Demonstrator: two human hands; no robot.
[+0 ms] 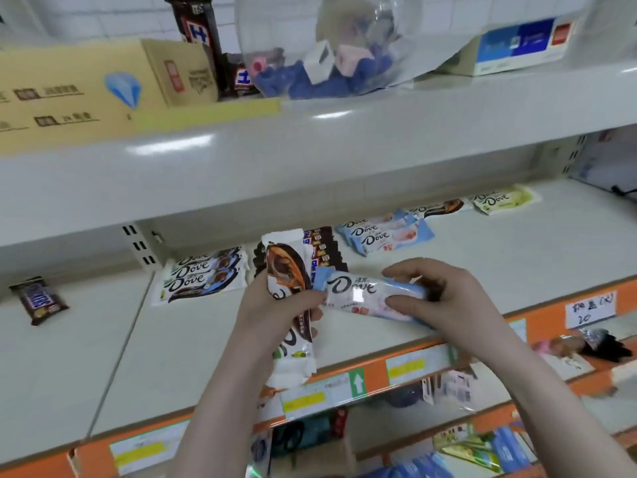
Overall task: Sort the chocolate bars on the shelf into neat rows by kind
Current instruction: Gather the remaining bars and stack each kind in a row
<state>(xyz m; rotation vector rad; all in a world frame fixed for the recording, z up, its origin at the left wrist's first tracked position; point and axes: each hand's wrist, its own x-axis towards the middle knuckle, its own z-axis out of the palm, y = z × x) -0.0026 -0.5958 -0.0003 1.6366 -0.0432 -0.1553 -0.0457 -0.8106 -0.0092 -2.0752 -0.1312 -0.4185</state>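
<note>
My left hand (pixel 272 305) grips a bunch of bars upright; the front one is a white and brown Dove bar (pixel 284 267). My right hand (pixel 437 291) pinches a light blue Dove bar (pixel 358 291) held level between both hands above the white shelf (pixel 206 339). On the shelf lie a stack of brown-and-white Dove bars (pixel 198 274), a dark scalloped bar (pixel 327 248), a stack of light blue Dove bars (pixel 382 232), a brown Dove bar (pixel 437 208), a green Dove bar (pixel 503 199) and a lone Snickers bar (pixel 39 300) at the left.
The upper shelf (pixel 310 150) overhangs the work shelf and carries a cardboard box (pixel 79 88), dark bars (pixel 203 36) and a clear plastic bag (pixel 327 46). An orange price rail (pixel 372 377) edges the shelf front. More goods sit on the lower shelf (pixel 482 453).
</note>
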